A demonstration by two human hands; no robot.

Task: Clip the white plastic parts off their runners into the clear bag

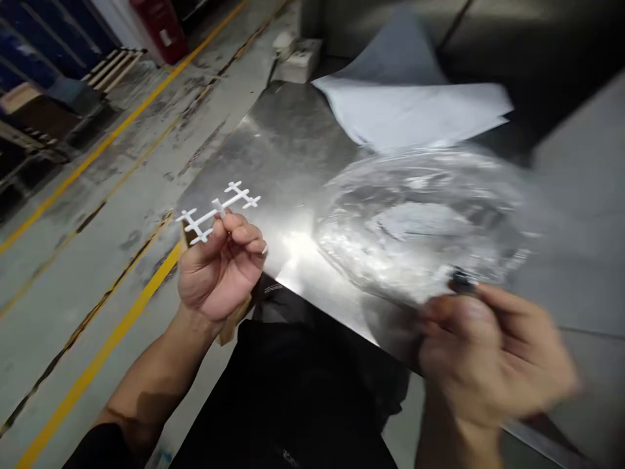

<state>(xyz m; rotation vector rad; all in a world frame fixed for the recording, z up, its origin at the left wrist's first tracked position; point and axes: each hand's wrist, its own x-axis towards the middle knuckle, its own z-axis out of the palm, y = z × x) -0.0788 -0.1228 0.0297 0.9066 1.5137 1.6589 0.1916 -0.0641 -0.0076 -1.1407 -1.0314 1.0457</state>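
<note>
Between its thumb and forefinger, my left hand [222,267] pinches the short central stem of a white plastic sprue [208,218]. The sprue is a thin straight bar with small cross-branches at both ends, and it is held up near the left edge of the metal table. My right hand [493,352] is closed and smeared by motion at the lower right. A small black object [460,280] sticks out at its fingertips; its kind cannot be made out. Behind that hand a clear plastic bag [342,221] lies on the table, with something whitish in its middle.
The shiny metal table [293,156] has a corner at the front left. White sheets [415,114] lie at its back, beside a pale block [300,60]. A grey panel [586,195] stands at right. Yellow lines [112,352] mark the floor, and a red box [159,29] stands far off.
</note>
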